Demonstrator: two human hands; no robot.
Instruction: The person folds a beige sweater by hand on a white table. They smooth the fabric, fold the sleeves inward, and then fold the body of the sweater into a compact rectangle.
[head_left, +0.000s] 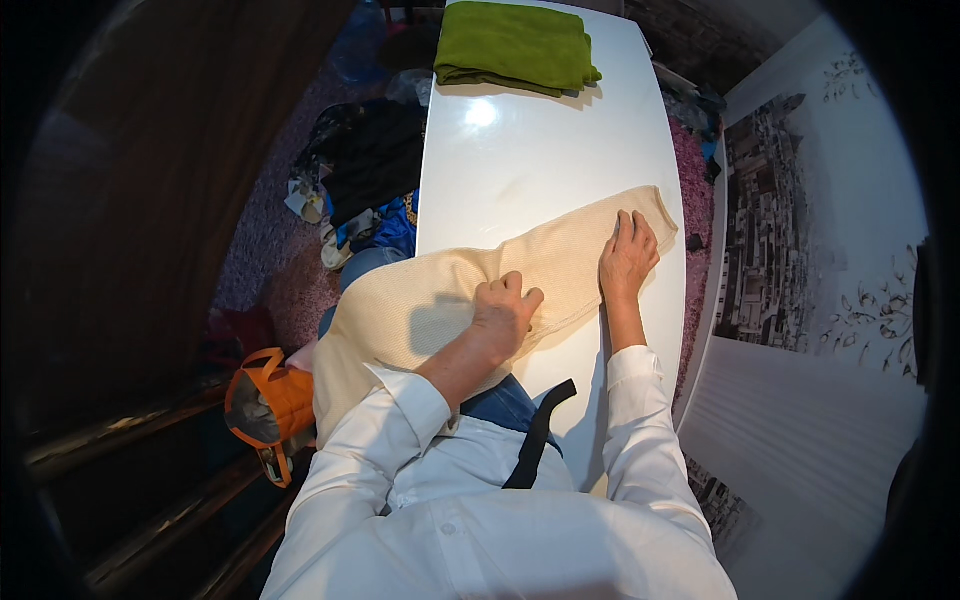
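Note:
A cream knitted garment (420, 300) lies across the near part of the white table (540, 165), and its left part hangs over the edge onto my lap. Its tapering end, which looks like a sleeve, has a finished edge (666, 210) close to the table's right side. My left hand (506, 311) is on the middle of the knit with bent fingers, where the cloth creases; whether it pinches the fabric is hidden. Close to the narrow end, my right hand (630, 255) rests on the knit from above, fingers slightly apart.
A folded green cloth (514, 45) sits at the table's far end. A black strap (541, 435) extends from my waist over the near table. On the left floor are a dark heap of clothes (375, 157) and an orange bag (277, 405). A patterned wall (810, 225) stands at right.

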